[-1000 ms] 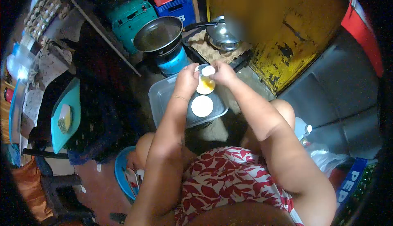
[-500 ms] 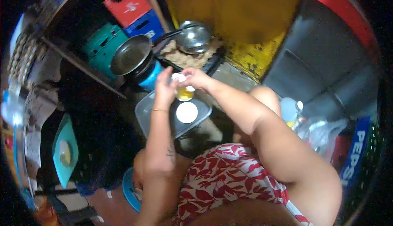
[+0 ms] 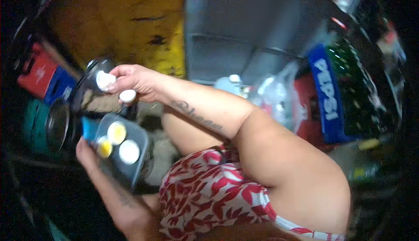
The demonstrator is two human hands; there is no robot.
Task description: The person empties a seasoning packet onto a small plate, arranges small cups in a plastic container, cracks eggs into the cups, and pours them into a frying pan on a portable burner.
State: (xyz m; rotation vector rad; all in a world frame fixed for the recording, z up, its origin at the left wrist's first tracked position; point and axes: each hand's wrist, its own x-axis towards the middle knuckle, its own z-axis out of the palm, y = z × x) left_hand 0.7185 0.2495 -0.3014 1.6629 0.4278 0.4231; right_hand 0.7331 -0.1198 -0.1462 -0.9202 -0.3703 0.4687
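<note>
My right hand (image 3: 137,81) is closed, pinching a white eggshell piece (image 3: 105,80) between thumb and fingertips. A second rounded white shell piece (image 3: 127,96) sits at its lower fingers. My left hand (image 3: 86,153) is at the left side of a clear plastic tub (image 3: 142,132), right beside a small round piece (image 3: 104,147) with yellow egg in it; blur hides its fingertips, and I cannot tell what it grips. Inside the tub lie another white-rimmed round piece with yellow in the middle (image 3: 117,132) and a plain white round one (image 3: 129,152).
A dark pan (image 3: 59,123) stands left of the tub, near red (image 3: 37,73) and blue (image 3: 61,85) crates. Brown paper (image 3: 100,102) lies behind the tub. To the right are a plastic bag (image 3: 279,97) and a blue PEPSI crate (image 3: 324,94). My bare knee rises beside my right forearm.
The view has swung right. My hands, together over the tub before, are now apart: the right has moved away with the shell pieces, the left is down at the tub's side.
</note>
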